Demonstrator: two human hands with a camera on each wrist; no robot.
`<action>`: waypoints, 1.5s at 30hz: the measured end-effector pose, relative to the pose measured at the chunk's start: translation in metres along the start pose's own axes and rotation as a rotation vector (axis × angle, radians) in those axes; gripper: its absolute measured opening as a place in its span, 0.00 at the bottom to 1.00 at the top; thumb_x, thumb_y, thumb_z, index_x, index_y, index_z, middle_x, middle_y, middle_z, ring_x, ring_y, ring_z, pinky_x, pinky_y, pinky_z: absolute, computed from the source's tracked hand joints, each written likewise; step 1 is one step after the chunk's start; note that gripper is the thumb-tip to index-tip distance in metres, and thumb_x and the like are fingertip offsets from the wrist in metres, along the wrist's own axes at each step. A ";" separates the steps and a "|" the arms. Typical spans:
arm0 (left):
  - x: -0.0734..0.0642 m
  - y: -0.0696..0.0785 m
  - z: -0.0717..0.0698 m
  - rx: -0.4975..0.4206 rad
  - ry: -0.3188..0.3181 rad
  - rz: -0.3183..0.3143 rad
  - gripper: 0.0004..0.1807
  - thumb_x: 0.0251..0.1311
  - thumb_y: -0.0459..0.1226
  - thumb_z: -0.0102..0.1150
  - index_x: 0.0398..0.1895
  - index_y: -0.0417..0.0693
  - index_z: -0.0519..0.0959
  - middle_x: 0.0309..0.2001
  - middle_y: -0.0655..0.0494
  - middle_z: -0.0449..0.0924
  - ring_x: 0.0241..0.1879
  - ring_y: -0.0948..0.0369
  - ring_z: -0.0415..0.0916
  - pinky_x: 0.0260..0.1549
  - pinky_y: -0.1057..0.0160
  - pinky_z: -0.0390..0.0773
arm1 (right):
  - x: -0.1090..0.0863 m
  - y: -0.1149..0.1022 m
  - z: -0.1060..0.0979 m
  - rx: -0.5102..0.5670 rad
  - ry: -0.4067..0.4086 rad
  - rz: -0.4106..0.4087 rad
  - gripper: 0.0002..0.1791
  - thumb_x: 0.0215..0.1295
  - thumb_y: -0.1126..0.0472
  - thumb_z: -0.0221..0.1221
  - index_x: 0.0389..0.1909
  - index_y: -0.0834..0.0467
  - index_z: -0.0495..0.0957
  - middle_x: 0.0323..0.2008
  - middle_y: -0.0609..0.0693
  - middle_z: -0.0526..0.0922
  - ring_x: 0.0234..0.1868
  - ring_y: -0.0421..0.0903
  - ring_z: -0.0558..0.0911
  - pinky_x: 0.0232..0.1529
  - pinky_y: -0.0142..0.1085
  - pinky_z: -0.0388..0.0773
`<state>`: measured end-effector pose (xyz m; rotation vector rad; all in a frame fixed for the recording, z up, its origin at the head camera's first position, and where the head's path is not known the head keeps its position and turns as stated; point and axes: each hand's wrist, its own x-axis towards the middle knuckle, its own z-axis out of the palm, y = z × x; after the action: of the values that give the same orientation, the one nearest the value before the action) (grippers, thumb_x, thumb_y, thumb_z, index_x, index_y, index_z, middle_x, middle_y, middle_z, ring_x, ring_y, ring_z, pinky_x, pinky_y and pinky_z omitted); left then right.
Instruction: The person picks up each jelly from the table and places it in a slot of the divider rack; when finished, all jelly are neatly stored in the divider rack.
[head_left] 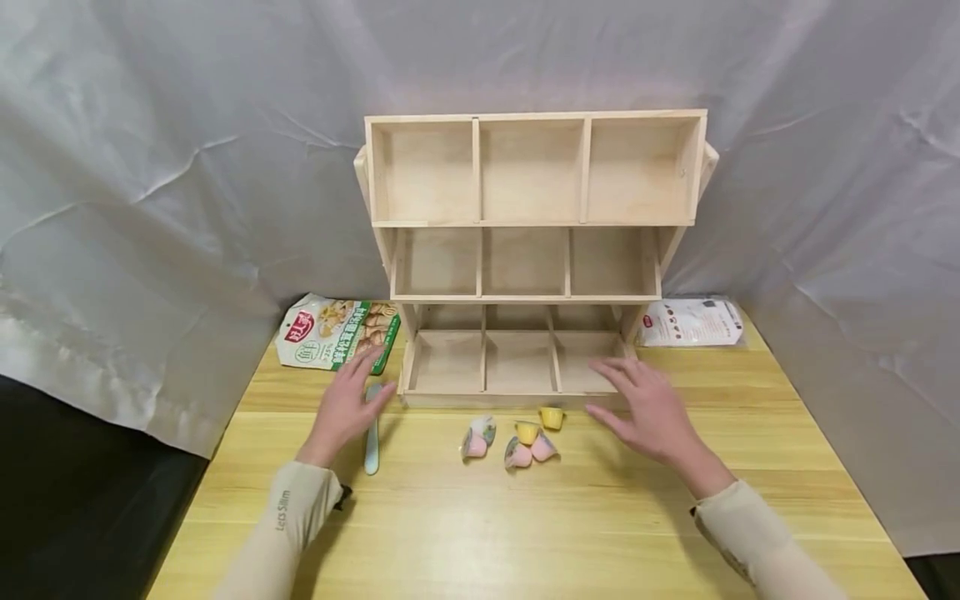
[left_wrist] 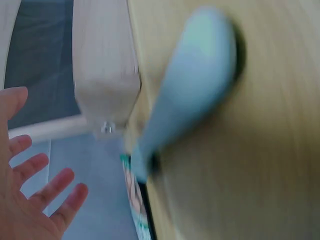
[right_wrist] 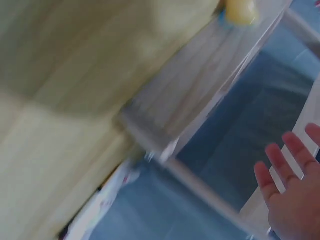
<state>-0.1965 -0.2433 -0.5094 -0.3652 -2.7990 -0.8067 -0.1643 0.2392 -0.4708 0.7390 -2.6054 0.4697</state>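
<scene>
My left hand (head_left: 347, 410) hovers with fingers spread near the left front corner of a three-tier wooden shelf (head_left: 517, 402). Just beside it on the table lies a light blue handled tool (head_left: 372, 442), blurred and large in the left wrist view; its exact kind I cannot tell. My right hand (head_left: 647, 410), fingers extended, is at the shelf's right front corner and holds nothing. Between the hands, in front of the shelf, several small cups with film lids lie in a loose group, among them a yellow cup (head_left: 552, 418) and a pink cup (head_left: 476, 445).
A green and white snack bag (head_left: 337, 332) lies left of the shelf, and a white bag (head_left: 692, 322) lies to its right. The shelf's tiers are divided into compartments. Grey cloth (head_left: 187, 167) hangs behind and around the wooden table (head_left: 480, 533).
</scene>
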 end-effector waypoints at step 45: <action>0.006 0.018 0.045 -0.220 -0.095 -0.153 0.42 0.70 0.53 0.63 0.81 0.49 0.60 0.74 0.45 0.63 0.70 0.42 0.69 0.68 0.38 0.70 | -0.006 -0.031 0.065 0.599 -0.530 0.096 0.22 0.56 0.59 0.77 0.50 0.58 0.82 0.35 0.49 0.83 0.33 0.46 0.81 0.35 0.30 0.80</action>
<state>-0.2028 -0.2028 -0.5361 -0.2310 -2.8594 -1.1670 -0.1600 0.1900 -0.5233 1.0385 -3.0141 1.2706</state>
